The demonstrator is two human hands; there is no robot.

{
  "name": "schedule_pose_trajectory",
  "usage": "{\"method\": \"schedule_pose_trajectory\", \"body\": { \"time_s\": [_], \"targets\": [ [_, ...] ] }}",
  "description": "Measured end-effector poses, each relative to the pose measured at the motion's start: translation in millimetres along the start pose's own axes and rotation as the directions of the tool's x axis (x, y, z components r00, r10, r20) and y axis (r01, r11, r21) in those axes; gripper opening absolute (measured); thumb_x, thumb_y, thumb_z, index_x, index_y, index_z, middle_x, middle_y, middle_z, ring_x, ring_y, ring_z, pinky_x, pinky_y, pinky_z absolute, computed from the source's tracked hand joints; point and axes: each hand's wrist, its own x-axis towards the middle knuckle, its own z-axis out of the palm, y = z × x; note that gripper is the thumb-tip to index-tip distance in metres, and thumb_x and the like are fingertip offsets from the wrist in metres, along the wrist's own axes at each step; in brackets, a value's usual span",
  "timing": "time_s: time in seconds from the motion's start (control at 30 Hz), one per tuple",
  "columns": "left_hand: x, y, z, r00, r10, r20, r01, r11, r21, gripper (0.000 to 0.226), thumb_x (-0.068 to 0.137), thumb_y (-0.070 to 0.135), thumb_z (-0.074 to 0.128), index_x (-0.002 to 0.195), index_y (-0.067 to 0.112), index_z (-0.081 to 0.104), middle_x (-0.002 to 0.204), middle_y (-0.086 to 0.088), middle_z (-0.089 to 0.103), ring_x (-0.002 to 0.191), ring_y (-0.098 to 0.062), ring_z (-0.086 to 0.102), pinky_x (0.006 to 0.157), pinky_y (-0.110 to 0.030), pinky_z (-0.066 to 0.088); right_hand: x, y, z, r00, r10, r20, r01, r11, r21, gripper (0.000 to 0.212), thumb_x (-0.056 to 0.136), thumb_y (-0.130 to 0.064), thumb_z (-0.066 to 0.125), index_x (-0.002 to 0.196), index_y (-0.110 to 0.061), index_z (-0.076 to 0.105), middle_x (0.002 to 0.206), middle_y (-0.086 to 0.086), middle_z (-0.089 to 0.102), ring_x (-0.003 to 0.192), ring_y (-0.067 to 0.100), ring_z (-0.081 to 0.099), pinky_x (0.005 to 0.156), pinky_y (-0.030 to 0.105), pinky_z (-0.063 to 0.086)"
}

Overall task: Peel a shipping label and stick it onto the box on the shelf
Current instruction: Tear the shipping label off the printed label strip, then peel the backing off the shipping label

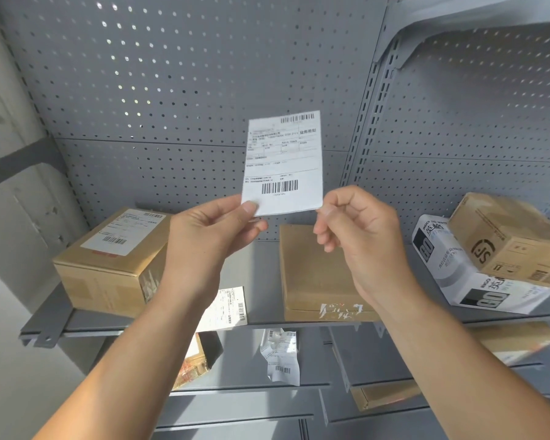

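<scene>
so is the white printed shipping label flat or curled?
Flat: white printed shipping label is spread upright, left hand and right hand pinching its bottom corners.

bare shelf (261, 268) gap between labelled box (108, 265) and plain box (318, 274), stacked packages (502, 249) crowding right

Bright, even daylight; light glints through the grey perforated metal back panel (172, 74); wide-angle bending and blur at the right edge.

On the white pack (448, 265) at the shelf's right end I read "GO" and "INGO". The brown carton (508, 236) atop it shows an "SF" mark. The held shipping label (283, 163) carries barcodes; its print is too small.
</scene>
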Motion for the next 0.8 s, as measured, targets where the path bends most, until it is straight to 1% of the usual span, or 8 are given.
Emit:
{"method": "schedule_pose_trajectory", "body": {
  "time_s": [0.07, 0.1, 0.17, 0.27, 0.37, 0.53, 0.67, 0.8],
  "targets": [
    [8.1, 4.2, -5.9, 0.999, 0.044, -0.026, -0.042, 0.994, 0.1, 0.035, 0.075, 0.026, 0.087, 0.106, 0.012, 0.079, 0.095, -0.009, 0.081, 0.087, -0.021, 0.078, 0.085, -0.029, 0.06, 0.9, -0.2, 0.4, 1.0, -0.004, -0.025, 0.005, 1.0, 0.009, 0.013, 0.085, -0.009, 0.058, 0.077, -0.018, 0.065, 0.062, -0.002, 0.066, 0.056, 0.013, 0.057, 0.055, 0.026, 0.045],
    [12.7, 6.3, -9.2, 0.994, 0.098, -0.046, -0.088, 0.977, 0.196, 0.036, 0.076, 0.029, 0.088, 0.107, 0.015, 0.078, 0.095, -0.006, 0.081, 0.092, -0.02, 0.078, 0.091, -0.034, 0.059, 1.3, -0.2, 0.6, 0.999, -0.012, -0.034, 0.012, 1.0, 0.011, 0.014, 0.084, -0.009, 0.058, 0.077, -0.018, 0.065, 0.062, -0.002, 0.066, 0.056, 0.012, 0.056, 0.055, 0.026, 0.046],
    [17.5, 10.6, -12.9, 0.969, 0.244, -0.048, -0.202, 0.885, 0.419, 0.028, 0.083, 0.031, 0.083, 0.108, 0.02, 0.08, 0.1, 0.003, 0.081, 0.1, -0.011, 0.076, 0.1, -0.038, 0.056, 1.6, -0.1, 1.1, 0.999, -0.032, -0.045, 0.032, 0.999, 0.009, 0.014, 0.085, -0.009, 0.058, 0.077, -0.018, 0.064, 0.062, -0.003, 0.065, 0.055, 0.011, 0.056, 0.055, 0.026, 0.046],
    [12.6, 17.0, -8.9, 0.925, 0.38, 0.0, -0.311, 0.756, 0.576, 0.02, 0.09, 0.027, 0.077, 0.109, 0.022, 0.081, 0.102, 0.013, 0.079, 0.097, 0.005, 0.073, 0.097, -0.024, 0.055, 2.2, 0.0, 2.3, 0.997, -0.067, -0.045, 0.067, 0.998, -0.003, 0.017, 0.087, -0.008, 0.057, 0.075, -0.018, 0.063, 0.062, -0.004, 0.065, 0.055, 0.011, 0.055, 0.055, 0.026, 0.046],
    [2.9, 23.7, 4.0, 0.89, 0.451, 0.073, -0.396, 0.683, 0.614, 0.018, 0.09, 0.026, 0.077, 0.107, 0.021, 0.081, 0.1, 0.016, 0.078, 0.092, 0.01, 0.071, 0.09, -0.012, 0.053, 2.9, 1.3, 3.6, 0.996, -0.074, -0.042, 0.074, 0.997, -0.016, 0.015, 0.087, -0.009, 0.059, 0.076, -0.017, 0.063, 0.061, -0.004, 0.065, 0.056, 0.009, 0.055, 0.056, 0.022, 0.045],
    [-8.6, 27.0, 29.9, 0.86, 0.468, 0.204, -0.493, 0.656, 0.572, 0.01, 0.089, 0.027, 0.078, 0.095, 0.021, 0.083, 0.09, 0.015, 0.08, 0.083, 0.005, 0.074, 0.086, -0.029, 0.061, 5.3, 2.8, 5.5, 0.993, -0.111, -0.042, 0.109, 0.992, -0.059, 0.016, 0.088, -0.01, 0.059, 0.076, -0.02, 0.064, 0.063, -0.005, 0.066, 0.059, 0.008, 0.058, 0.062, 0.021, 0.048],
    [-13.5, 27.2, 42.7, 0.843, 0.438, 0.312, -0.535, 0.619, 0.575, 0.007, 0.088, 0.029, 0.078, 0.085, 0.026, 0.082, 0.071, 0.019, 0.076, 0.07, 0.003, 0.072, 0.078, -0.031, 0.061, 4.9, 4.9, 6.7, 0.974, -0.217, -0.064, 0.2, 0.959, -0.199, 0.015, 0.088, -0.018, 0.064, 0.078, -0.029, 0.063, 0.066, -0.01, 0.067, 0.064, 0.01, 0.061, 0.067, 0.029, 0.051],
    [-12.1, 24.3, 44.0, 0.854, 0.398, 0.336, -0.52, 0.652, 0.552, 0.008, 0.087, 0.031, 0.079, 0.085, 0.023, 0.082, 0.07, 0.013, 0.077, 0.071, -0.003, 0.074, 0.078, -0.036, 0.061, 4.1, 5.8, 7.9, 0.96, -0.268, -0.079, 0.241, 0.937, -0.251, 0.012, 0.087, -0.029, 0.067, 0.078, -0.034, 0.062, 0.069, -0.012, 0.068, 0.066, 0.009, 0.065, 0.068, 0.027, 0.051]
  ]
}}
